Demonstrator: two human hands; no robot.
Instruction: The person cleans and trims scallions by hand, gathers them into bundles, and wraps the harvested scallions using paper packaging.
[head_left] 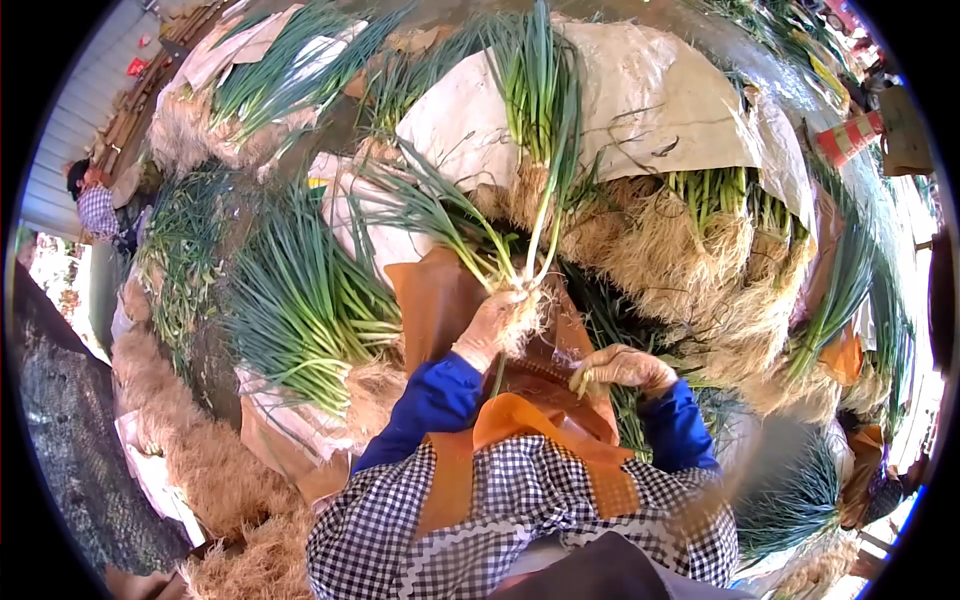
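Observation:
My left hand (492, 325), apparently gloved, grips a few green onions (545, 225) near their roots. Their white stems fan upward and their green leaves spread up and to the left. Lower and to the right, my right hand (628, 367) is bent with its fingers drawn together, apart from those stalks. Whatever it may hold is too small to make out. An orange-brown apron (430, 300) lies over my lap beneath both hands. Just beyond the held stalks, a bunch of green onions (535, 95) lies with its roots towards me on a pale sheet (640, 100).
A large pile of green onions (310, 300) lies at my left. Thick root masses (690, 270) show under the sheet at right. More roots (190, 440) line the far left. Another person (100, 205) is at upper left, and a red-and-white object (850, 138) stands at right.

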